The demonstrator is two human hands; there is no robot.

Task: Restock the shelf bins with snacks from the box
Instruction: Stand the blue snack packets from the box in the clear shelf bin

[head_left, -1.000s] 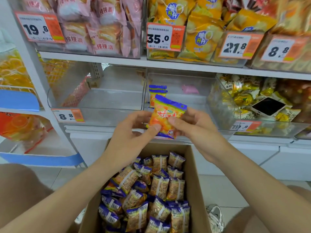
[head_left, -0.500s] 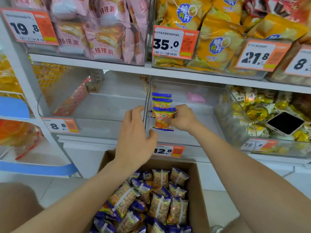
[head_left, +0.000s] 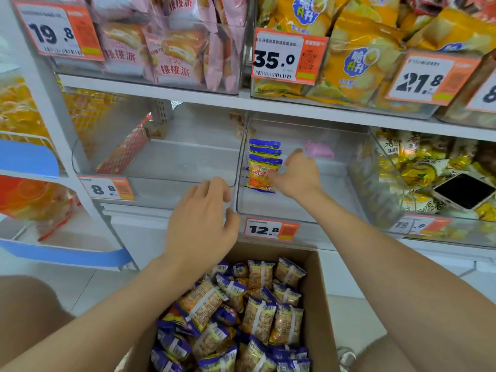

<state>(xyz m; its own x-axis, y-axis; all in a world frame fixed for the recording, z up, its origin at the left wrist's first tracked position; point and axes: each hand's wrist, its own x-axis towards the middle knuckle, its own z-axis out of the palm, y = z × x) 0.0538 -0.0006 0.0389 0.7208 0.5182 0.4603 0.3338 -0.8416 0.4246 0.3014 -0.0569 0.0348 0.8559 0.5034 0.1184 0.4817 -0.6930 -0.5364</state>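
Your right hand (head_left: pixel 298 178) is inside the clear bin (head_left: pixel 308 210) at the centre of the frame, fingers curled, pinching the right edge of an orange snack packet (head_left: pixel 261 174). That packet's standing upright on the bin's left side, right in front of two blue-topped packets (head_left: pixel 264 146). Your left hand (head_left: pixel 201 224) hovers just left of centre, fingers loose and spread, holding nothing. Bottom centre there's the cardboard box (head_left: pixel 318 304), full of loose snack packs (head_left: pixel 257 315). The 12.8 price tag (head_left: pixel 271 229) sits on the bin's front.

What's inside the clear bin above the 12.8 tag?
Three orange snack packets in a row, right hand holding the front packet; a pink item behind. Rear packets mostly hidden.
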